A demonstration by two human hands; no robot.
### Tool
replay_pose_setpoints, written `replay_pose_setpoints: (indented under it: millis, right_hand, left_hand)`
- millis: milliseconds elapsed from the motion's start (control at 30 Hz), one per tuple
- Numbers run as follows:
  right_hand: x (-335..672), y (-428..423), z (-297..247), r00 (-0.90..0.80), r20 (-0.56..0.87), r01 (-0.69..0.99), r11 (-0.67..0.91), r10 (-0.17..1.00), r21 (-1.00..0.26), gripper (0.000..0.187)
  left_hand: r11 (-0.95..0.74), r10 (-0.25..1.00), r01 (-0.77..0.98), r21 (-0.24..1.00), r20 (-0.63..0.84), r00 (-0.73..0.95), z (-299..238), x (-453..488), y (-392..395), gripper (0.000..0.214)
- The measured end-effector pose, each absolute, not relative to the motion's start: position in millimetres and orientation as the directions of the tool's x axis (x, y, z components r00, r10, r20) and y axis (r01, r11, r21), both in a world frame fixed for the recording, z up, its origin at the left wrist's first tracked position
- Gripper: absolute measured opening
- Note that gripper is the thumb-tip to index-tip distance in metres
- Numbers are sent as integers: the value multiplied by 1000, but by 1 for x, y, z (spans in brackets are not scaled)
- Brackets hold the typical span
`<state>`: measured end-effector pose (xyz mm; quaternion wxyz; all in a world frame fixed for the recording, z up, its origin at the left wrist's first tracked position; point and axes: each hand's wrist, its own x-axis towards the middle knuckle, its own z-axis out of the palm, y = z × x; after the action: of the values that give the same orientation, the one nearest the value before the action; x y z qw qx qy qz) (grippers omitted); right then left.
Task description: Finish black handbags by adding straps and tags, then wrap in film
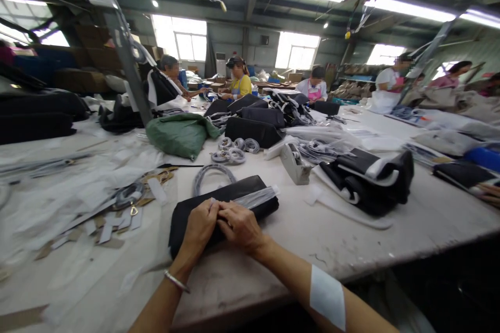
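Observation:
A flat black bag (195,213) lies on the work table (351,239) right in front of me. A clear plastic-wrapped strip (258,196) rests across its upper edge. My left hand (200,225) and my right hand (239,225) sit side by side on the bag, fingers curled and pinching at the near end of the strip. A grey looped strap (213,171) lies just behind the bag.
Paper scraps and strips (105,223) litter the table to the left. A tape dispenser (295,164), coiled straps (230,152), a green sack (179,134) and black bags (371,179) lie beyond. Several other people work at the far end.

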<state>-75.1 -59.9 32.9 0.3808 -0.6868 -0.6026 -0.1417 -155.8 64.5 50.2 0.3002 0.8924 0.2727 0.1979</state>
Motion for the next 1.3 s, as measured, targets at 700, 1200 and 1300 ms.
replay_pose_setpoints:
  millis: [700,1200,1300]
  right_hand:
    - [9,-118,46,404,528,915,-341,747,-217,53]
    - [-61,-78,22,43,372,999,-32,927,-36,69]
    - [-63,-77,22,58,397,997,-33,916,-68,68]
  left_hand:
    - [-700,624,378,605,261,737,35,-154,47,18]
    - [-604,716,422,676,228,660,60,-239,87,19]
    - [-531,735,625,572,-56,675,54,-268,91,32]
